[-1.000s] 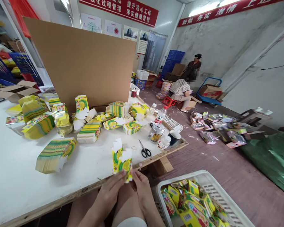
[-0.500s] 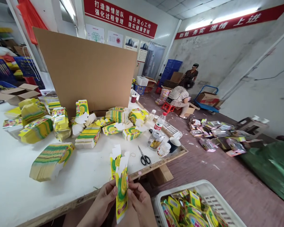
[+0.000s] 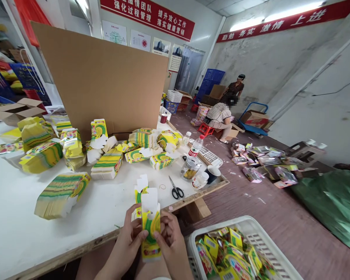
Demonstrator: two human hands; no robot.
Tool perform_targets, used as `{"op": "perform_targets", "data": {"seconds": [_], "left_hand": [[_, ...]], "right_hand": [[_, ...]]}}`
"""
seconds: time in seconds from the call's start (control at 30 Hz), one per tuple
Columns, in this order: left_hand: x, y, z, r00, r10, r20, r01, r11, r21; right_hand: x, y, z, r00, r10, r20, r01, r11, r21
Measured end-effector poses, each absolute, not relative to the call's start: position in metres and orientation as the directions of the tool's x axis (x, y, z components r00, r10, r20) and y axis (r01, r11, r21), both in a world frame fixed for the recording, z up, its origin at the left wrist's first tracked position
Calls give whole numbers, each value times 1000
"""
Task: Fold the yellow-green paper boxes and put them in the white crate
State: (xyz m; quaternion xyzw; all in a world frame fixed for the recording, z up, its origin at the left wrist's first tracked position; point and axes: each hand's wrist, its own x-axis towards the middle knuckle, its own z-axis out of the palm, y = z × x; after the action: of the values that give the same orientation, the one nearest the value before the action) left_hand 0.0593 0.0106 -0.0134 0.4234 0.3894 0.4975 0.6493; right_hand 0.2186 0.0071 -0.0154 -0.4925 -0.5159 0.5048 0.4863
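A small yellow and green carton (image 3: 150,227) with white flaps stands upright between both my hands, just in front of the white table's near edge (image 3: 84,245). My left hand (image 3: 130,241) grips its left side with the thumb on the front face. My right hand (image 3: 170,243) pinches its right side. Another flat carton (image 3: 140,188) stands on the table just behind it. Stacks of flat yellow and green cartons (image 3: 60,192) lie across the table.
A white basket (image 3: 261,235) holding folded cartons sits at my lower right. Scissors (image 3: 175,188), a jar (image 3: 190,168), a bottle (image 3: 194,146) and a cup (image 3: 212,173) stand near the table's right end. A big cardboard sheet (image 3: 105,77) rises behind. Two people are across the room.
The carton in my hands has turned from edge-on to face me and has opened into a box shape. My hands stayed at the table's edge.
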Motion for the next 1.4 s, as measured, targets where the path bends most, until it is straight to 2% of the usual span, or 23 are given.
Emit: {"op": "perform_targets", "data": {"seconds": [0.1, 0.27, 0.4, 0.53, 0.63, 0.7, 0.8, 0.97, 1.1, 1.2, 1.3, 1.37, 1.4], "left_hand": [[53, 10, -6, 367, 929, -46, -347, 182, 920], [50, 7, -2, 470, 882, -36, -408, 254, 877], [49, 4, -7, 511, 854, -101, -376, 327, 867], [48, 7, -14, 448, 890, -88, -292, 238, 926], [49, 9, -19, 380, 922, -74, -181, 152, 972], [50, 8, -21, 401, 915, -46, -160, 119, 980], [51, 5, -24, 444, 896, -5, -213, 111, 971], [52, 9, -37, 434, 901, 2, -345, 164, 924], [55, 14, -34, 466, 885, -7, -425, 230, 876], [67, 13, -20, 430, 903, 11, -429, 193, 882], [79, 14, -13, 374, 927, 19, -294, 100, 950], [80, 20, -19, 365, 931, 12, -55, 8, 998], [76, 25, -25, 339, 941, 10, 111, -51, 993]], "right_hand": [[227, 11, 1, -143, 990, -1, -16, -3, -1000], [234, 15, 17, -220, 975, -35, 83, -17, -996], [234, 15, 11, -157, 987, 17, 115, 35, -993], [242, 17, 1, 19, 998, -58, -4, -58, -998], [246, 16, 2, -136, 973, -186, -30, -192, -981], [245, 16, 5, -240, 946, -217, 27, -217, -976], [237, 15, 7, -207, 967, -151, 192, -111, -975], [230, 15, -6, -130, 991, -17, 446, 43, -894], [232, 15, -12, -138, 987, 87, 439, 140, -887], [228, 16, -6, -73, 990, 119, 351, 137, -926], [240, 15, 5, -48, 993, 104, 290, 113, -950], [271, 13, 10, -35, 996, 85, 425, 92, -900], [293, 11, 12, -1, 996, 93, 551, 78, -831]]}}
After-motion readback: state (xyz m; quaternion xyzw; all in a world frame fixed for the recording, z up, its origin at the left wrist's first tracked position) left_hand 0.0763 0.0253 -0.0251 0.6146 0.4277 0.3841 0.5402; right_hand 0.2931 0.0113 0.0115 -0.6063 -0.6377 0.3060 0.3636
